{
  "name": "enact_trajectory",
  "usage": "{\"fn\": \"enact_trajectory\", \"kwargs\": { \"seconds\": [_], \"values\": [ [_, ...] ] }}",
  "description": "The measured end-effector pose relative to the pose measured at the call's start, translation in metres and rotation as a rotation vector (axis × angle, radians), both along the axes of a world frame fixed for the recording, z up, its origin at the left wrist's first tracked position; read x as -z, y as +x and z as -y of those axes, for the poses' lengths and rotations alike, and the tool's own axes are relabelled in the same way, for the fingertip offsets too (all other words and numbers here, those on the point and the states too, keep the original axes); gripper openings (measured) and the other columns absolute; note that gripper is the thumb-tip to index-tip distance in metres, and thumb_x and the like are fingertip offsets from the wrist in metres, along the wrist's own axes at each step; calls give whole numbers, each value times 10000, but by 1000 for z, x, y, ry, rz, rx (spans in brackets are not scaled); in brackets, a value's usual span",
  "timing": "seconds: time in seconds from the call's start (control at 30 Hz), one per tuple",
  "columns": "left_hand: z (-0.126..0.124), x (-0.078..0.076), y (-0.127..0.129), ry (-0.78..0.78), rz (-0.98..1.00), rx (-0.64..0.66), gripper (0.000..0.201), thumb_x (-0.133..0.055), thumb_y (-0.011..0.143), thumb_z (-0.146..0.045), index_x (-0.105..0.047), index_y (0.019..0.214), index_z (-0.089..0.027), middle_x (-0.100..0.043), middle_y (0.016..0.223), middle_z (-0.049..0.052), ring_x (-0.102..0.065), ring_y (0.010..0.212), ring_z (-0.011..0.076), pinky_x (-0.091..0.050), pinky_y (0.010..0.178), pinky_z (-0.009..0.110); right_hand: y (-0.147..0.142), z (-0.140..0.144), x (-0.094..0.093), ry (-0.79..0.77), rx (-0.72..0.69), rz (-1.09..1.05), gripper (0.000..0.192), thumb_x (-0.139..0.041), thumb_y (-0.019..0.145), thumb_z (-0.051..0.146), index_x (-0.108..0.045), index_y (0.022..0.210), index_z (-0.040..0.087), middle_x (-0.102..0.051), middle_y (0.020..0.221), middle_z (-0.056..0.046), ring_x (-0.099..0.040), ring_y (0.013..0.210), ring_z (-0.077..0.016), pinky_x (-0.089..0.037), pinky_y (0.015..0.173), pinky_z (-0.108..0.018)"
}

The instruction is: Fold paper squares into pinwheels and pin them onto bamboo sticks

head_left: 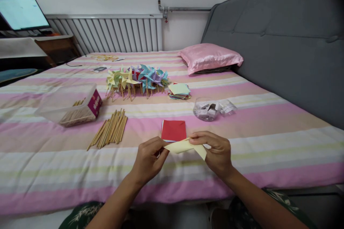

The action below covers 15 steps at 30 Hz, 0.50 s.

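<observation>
Between my hands is a folded sheet of pale yellow paper [180,146], held above the near part of the bed. My left hand [151,157] pinches its left corner between thumb and fingers. The right end is gripped by my right hand [215,150], with the fingers on top and a flap angling down beside the thumb. Just beyond the paper lies a small stack of square sheets with a red sheet [174,130] on top. A pile of thin wooden sticks [111,128] rests to the left of my hands.
Several paper pinwheels [146,75] on sticks stand farther back, beside a stack of coloured paper [179,90]. At left is a clear plastic box [72,114] with sticks. Clear containers [206,110] of small items sit at right. A pink pillow [209,57] lies near the grey headboard [274,43].
</observation>
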<state>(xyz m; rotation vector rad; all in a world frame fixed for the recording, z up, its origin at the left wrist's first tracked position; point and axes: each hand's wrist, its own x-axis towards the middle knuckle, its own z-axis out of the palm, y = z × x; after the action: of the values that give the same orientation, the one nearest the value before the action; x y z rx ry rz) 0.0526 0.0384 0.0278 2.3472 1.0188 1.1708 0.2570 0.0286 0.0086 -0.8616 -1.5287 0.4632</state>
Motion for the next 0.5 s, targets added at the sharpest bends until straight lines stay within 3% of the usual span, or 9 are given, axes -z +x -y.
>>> {"fn": "enact_trajectory", "kwargs": {
  "seconds": [0.3, 0.5],
  "values": [
    [1, 8, 4, -116, 2, -35, 161, -513, 810, -161, -642, 731, -105, -532, 557, 21, -436, 488, 95, -309, 458, 212, 2, -2, -2, 12, 45, 68, 202, -663, 695, 54, -713, 767, 237, -702, 803, -19, -654, 743, -149, -521, 673, -248],
    [-3, 11, 8, -318, -17, -61, 191, -515, 825, -236, -674, 805, -133, -569, 574, 20, -475, 511, 110, -340, 488, 216, 5, -10, -2, -144, 19, 63, 99, -670, 712, 127, -691, 773, 203, -692, 775, -31, -647, 719, -154, -515, 607, -227]
  ]
}}
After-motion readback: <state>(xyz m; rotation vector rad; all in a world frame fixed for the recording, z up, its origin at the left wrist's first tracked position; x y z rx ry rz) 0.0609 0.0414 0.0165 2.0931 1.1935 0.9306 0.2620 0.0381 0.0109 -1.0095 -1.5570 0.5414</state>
